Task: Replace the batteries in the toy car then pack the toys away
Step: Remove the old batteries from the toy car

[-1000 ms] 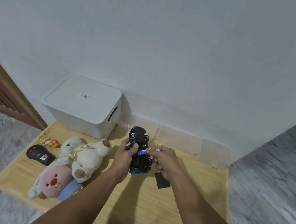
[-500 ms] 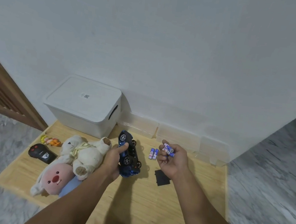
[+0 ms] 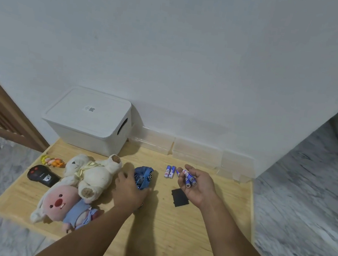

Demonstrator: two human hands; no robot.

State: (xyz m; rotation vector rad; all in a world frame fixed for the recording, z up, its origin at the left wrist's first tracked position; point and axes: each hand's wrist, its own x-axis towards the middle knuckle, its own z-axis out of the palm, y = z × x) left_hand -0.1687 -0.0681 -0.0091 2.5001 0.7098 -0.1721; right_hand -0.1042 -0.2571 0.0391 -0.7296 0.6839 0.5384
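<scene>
blue toy car [image 3: 143, 177] gripped by left hand [image 3: 129, 189]; right hand [image 3: 198, 185] cupping batteries [image 3: 188, 176], print unreadable.

We see the lidded box [image 3: 88, 118] at the far left of the board [image 3: 171, 231], with clear containers [image 3: 195, 152] in a row to its right along the wall. Near of the box lie the two plush toys [image 3: 83, 183]; the remote [image 3: 42, 176] and small figure [image 3: 53, 161] sit left of them. The toy car [image 3: 143, 177] is right of the plush toys, then two loose batteries [image 3: 169, 171], with the battery cover [image 3: 179, 197] near of those.
</scene>
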